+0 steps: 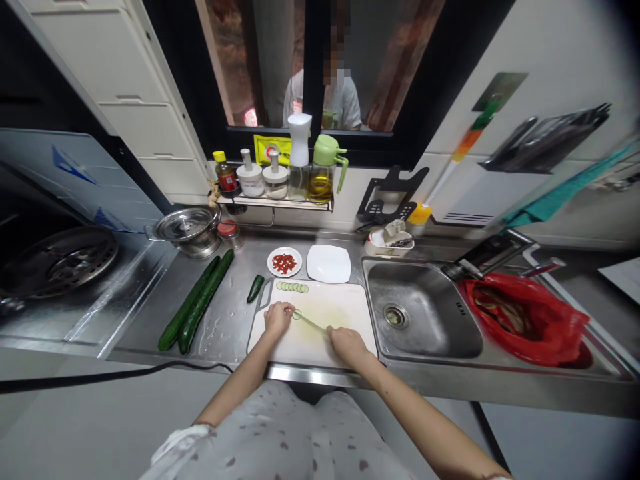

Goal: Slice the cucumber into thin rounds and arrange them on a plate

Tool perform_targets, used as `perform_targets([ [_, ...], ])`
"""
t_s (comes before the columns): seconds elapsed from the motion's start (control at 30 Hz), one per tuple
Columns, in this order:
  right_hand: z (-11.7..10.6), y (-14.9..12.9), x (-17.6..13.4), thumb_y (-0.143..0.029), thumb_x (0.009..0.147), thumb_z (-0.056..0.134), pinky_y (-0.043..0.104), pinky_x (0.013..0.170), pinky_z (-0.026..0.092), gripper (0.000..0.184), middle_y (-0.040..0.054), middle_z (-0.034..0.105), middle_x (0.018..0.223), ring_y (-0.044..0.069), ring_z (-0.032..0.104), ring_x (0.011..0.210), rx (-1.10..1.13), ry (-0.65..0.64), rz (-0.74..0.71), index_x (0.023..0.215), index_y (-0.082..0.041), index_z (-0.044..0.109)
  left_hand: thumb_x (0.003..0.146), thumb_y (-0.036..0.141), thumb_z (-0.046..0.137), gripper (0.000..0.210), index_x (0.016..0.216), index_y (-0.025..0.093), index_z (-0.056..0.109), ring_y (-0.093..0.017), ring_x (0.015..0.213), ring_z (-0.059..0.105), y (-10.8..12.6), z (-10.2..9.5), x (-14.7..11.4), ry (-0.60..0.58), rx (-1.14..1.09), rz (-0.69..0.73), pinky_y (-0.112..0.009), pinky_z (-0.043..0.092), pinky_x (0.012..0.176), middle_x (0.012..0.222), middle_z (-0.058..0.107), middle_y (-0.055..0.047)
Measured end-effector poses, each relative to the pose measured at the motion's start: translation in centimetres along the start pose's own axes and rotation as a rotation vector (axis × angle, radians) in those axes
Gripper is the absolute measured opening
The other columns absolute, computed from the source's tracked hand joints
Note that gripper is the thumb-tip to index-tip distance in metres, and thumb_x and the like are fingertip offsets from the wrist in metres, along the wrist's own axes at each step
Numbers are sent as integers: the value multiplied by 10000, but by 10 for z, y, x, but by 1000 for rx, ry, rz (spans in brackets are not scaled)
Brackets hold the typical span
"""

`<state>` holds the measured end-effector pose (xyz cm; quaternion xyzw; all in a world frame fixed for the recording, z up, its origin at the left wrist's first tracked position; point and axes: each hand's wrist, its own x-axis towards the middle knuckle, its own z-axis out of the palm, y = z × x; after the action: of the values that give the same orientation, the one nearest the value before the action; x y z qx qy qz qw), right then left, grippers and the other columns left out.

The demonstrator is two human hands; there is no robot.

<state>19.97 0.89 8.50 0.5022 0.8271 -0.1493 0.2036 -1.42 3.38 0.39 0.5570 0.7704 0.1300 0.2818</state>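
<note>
My left hand (279, 319) is over the left part of a white cutting board (350, 300), fingers closed at a thin round cucumber slice (297, 314). In my right hand (347, 345) is a knife (314, 325), its narrow blade seen nearly edge-on and pointing left at that slice. The handle is hidden by my fist. A row of overlapping cucumber slices (293, 287) lies along the board's upper left edge. Just left of the board is a short cucumber piece (255, 289), with two long whole cucumbers (203, 303) farther left.
Behind the board stand a small plate of chopped red pieces (285, 262) and a white square plate (329, 263). A steel sink (425, 313) is at the right, with a red plastic bag (530, 320) beyond. A lidded pot (187, 230) and seasoning rack (280, 200) stand behind.
</note>
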Motion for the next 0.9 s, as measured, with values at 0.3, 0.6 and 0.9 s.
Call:
perform_targets([
  [0.3,17,13,-28,-263,937,294,284,694,379,284,123,674,909,223,634,887,143,33,77,1039,-185,546,754,325,616,257,1002,260,636,-211,994,538,7,-1,-6,-6,72,83,-315,369,853,998,611,-38],
  [0.6,26,18,-32,-335,947,282,257,663,336,295,88,671,938,195,620,883,222,52,165,1026,-222,543,729,206,620,95,822,220,631,-121,746,588,7,2,4,3,-192,-10,-214,389,668,795,660,11],
  [0.9,28,20,-28,-351,945,294,253,649,327,294,87,668,921,190,618,866,224,50,183,1000,-213,548,740,234,611,108,840,208,640,-128,738,606,-16,-20,34,243,-276,-205,-224,406,687,772,671,11],
])
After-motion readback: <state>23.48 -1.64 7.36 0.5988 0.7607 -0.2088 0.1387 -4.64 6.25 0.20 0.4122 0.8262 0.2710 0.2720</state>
